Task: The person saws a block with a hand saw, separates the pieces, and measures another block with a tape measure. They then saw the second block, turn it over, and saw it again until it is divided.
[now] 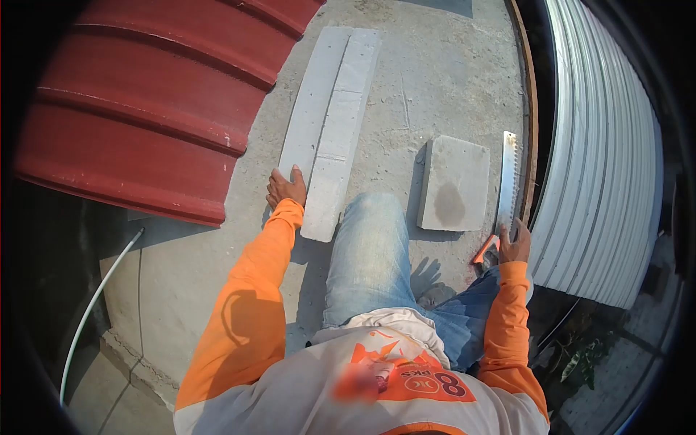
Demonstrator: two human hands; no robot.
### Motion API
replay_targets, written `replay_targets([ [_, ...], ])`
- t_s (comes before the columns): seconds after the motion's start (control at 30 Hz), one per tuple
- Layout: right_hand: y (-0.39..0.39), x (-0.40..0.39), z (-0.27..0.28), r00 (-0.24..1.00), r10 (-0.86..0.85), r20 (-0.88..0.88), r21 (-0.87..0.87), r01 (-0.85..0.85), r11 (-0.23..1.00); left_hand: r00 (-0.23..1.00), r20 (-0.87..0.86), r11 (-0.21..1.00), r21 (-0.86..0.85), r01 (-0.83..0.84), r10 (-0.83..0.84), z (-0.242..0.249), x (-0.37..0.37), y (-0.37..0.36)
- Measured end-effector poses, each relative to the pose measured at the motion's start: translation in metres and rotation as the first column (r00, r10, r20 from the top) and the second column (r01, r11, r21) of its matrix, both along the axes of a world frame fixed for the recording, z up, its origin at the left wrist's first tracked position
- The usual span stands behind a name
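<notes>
Left hand spread on a concrete plank; I can't tell if the right hand grips the handsaw alongside.

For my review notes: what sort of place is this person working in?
Probably an outdoor building site, possibly a flat rooftop: a sunlit, bare concrete surface, red ribbed roofing sheet along one side, and long grey slabs with a toothed saw nearby.

Bright sunlight; hard shadows; fisheye-bent, blackened edges.
</notes>
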State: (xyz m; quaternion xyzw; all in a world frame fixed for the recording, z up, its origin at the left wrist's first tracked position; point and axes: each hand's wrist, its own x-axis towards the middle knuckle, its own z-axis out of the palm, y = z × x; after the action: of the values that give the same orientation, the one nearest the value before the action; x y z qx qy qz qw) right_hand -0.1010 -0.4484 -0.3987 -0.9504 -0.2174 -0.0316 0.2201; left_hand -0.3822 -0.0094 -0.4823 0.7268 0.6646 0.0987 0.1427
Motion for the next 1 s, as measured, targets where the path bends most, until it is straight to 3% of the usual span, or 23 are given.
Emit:
replay_targets([
  [0.03, -0.019, -0.017, 0.019, 0.998, 0.05, 0.035, -0.147, -0.044, 0.988, 1.0, 0.0, 1.0, 0.001, 0.008, -0.008, 0.003, -0.001, 0.0],
  [0.1, -0.058, -0.079, 0.029, 0.956, 0.087, 0.28, -0.263, -0.01, 0.965, 0.999, 0.042, 1.0, 0.008, -0.009, 0.008, 0.002, -0.002, 0.001],
  [0.13, -0.081, -0.11, 0.026, 0.973, 0.132, 0.192, -0.334, -0.062, 0.94, 0.999, 0.038, 1.0, -0.013, -0.01, 0.011, 0.003, -0.003, 0.001],
  [0.17, -0.074, -0.153, 0.052, 0.956, 0.227, 0.187, -0.548, -0.09, 0.832, 0.999, 0.036, 0.999, -0.036, -0.004, 0.005, 0.006, -0.004, 0.001],
  [0.27, -0.102, -0.202, 0.055, 0.958, 0.24, 0.155, -0.416, -0.157, 0.896, 0.999, 0.049, 0.993, -0.115, 0.016, -0.01, 0.018, -0.007, 0.002],
  [0.3, -0.107, -0.209, 0.056, 0.996, 0.014, 0.088, -0.206, 0.004, 0.979, 0.998, 0.056, 0.993, -0.114, -0.002, 0.009, 0.017, -0.008, 0.003],
  [0.33, -0.117, -0.215, 0.058, 0.98, -0.196, -0.031, -0.004, 0.196, 0.981, 0.999, 0.044, 0.992, -0.125, 0.004, 0.002, 0.015, -0.009, 0.002],
  [0.37, -0.132, -0.221, 0.055, 0.983, -0.182, -0.023, 0.005, 0.182, 0.983, 0.999, 0.034, 0.991, -0.131, 0.011, -0.006, 0.014, -0.007, 0.003],
  [0.43, -0.178, -0.236, 0.041, 0.872, -0.351, -0.342, 0.007, 0.376, 0.927, 1.0, 0.021, 0.994, -0.105, -0.007, 0.009, 0.015, -0.007, 0.001],
  [0.47, -0.202, -0.244, 0.03, 0.877, -0.34, -0.339, 0.01, 0.364, 0.931, 1.0, 0.031, 0.994, -0.112, 0.0, 0.004, 0.015, -0.007, 0.002],
  [0.57, -0.236, -0.254, 0.013, 0.895, -0.434, -0.107, -0.139, 0.419, 0.897, 0.999, 0.047, 0.99, -0.14, -0.001, 0.008, 0.016, -0.009, 0.003],
  [0.77, -0.206, -0.227, 0.006, 0.87, -0.438, -0.225, -0.152, 0.413, 0.898, 0.995, 0.104, 0.983, -0.184, 0.029, -0.01, 0.021, -0.013, 0.004],
  [1.0, -0.157, -0.194, 0.036, 0.814, -0.368, -0.449, -0.062, 0.382, 0.922, 0.986, 0.168, 0.992, -0.123, 0.027, -0.007, 0.012, -0.015, 0.002],
])
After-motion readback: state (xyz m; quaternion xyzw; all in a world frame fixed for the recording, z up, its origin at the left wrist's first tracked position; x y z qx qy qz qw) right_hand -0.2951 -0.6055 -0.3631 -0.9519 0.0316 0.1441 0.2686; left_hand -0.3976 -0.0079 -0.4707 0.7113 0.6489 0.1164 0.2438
